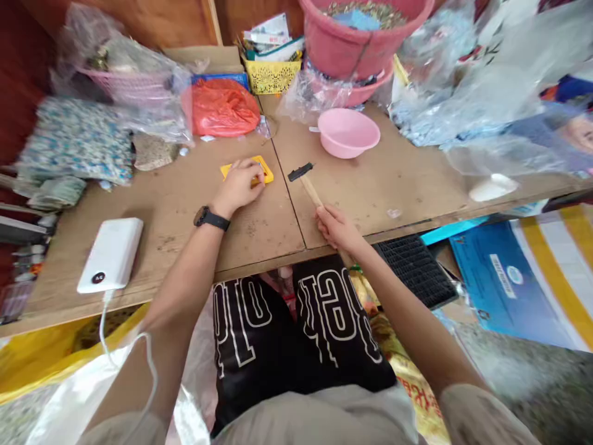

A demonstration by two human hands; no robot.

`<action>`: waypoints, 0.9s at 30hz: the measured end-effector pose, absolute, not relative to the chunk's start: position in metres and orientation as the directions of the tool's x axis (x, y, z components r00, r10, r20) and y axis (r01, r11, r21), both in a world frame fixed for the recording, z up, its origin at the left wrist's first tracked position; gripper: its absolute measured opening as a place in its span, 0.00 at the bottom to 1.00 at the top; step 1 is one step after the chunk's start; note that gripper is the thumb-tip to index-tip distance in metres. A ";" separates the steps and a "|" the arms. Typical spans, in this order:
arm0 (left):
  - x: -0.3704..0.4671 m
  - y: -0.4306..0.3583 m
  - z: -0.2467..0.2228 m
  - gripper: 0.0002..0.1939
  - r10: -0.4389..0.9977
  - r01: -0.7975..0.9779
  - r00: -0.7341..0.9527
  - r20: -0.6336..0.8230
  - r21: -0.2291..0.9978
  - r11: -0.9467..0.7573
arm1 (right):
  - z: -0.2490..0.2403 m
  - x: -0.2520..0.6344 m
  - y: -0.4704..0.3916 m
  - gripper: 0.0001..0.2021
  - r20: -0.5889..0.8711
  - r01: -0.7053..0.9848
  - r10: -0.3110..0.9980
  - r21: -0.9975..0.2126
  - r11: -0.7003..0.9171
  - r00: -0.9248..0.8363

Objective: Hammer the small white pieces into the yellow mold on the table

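My right hand is closed around the wooden handle of a small hammer. Its dark metal head is above the tabletop, to the right of the seam between the boards. My left hand, with a black watch on the wrist, lies over a flat yellow plastic frame on the table. Its fingers are curled, with thumb and forefinger together around a small yellowish-brown bit that I cannot make out. Part of the frame is hidden under the hand.
A pink bowl stands beyond the hammer. Behind are a red plastic bag, a yellow basket and a large pink tub. At left lies a white power bank with a cable. Plastic bags crowd the right side.
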State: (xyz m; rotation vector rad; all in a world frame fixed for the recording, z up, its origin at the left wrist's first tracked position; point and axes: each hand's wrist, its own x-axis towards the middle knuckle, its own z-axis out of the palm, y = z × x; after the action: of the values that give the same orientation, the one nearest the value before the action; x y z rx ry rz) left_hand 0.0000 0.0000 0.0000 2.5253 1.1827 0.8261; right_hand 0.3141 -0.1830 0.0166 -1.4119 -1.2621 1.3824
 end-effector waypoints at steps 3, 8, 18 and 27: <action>0.002 -0.007 0.001 0.22 0.772 0.647 0.512 0.376 0.423 -0.635 | 0.016 0.316 -0.183 0.23 -0.218 0.131 0.973 -0.969 -0.208 -0.070; 0.004 -0.009 0.006 0.11 0.776 0.643 0.502 0.381 0.436 -0.630 | 0.014 0.319 -0.180 0.22 -0.206 0.108 0.974 -0.975 -0.196 -0.091; 0.034 -0.150 0.068 0.23 0.736 0.613 -0.239 0.634 0.686 -0.392 | 0.007 0.316 -0.176 0.27 -0.178 0.071 0.978 -0.983 -0.171 -0.111; 0.027 -0.491 -0.022 0.29 0.947 0.513 -0.312 0.070 0.852 0.106 | -0.006 0.324 -0.181 0.29 -0.145 0.125 0.979 -0.984 -0.128 -0.140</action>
State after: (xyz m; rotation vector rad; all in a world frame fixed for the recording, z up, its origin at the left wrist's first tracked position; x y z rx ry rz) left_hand 0.0271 -0.4914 -0.0224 1.4191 1.8829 1.1210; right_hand 0.3241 -0.1812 -0.0058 -1.3242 -1.3388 1.3669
